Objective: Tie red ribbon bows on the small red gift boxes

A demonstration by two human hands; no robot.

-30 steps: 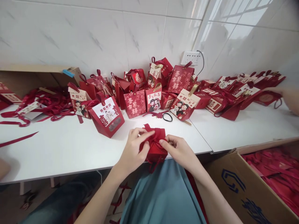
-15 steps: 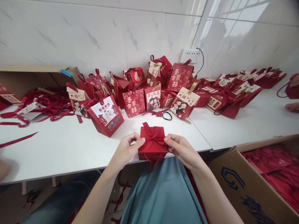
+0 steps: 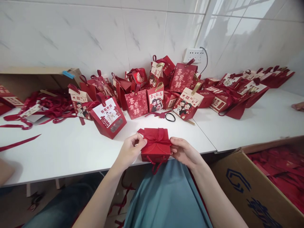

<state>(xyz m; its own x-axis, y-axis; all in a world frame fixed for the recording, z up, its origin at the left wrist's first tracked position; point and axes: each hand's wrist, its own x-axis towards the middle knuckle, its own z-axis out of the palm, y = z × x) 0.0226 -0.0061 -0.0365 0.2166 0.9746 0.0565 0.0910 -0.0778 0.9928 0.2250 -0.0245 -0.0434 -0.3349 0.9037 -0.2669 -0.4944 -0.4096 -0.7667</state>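
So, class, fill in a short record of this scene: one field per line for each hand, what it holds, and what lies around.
Left hand: grips left side of box, fingertips at bow
Right hand: grips right side of box
Box: red, bow on top, cord hanging below, at table edge
Behind: red gift bags, hair tie
Far left: loose ribbons
Lower right: carton of red items
Right edge: another person's hand

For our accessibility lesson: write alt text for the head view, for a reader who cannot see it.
The left hand and right hand hold a small red box with a bow at the edge of a white table. Red gift bags crowd the table behind; a carton sits at lower right.
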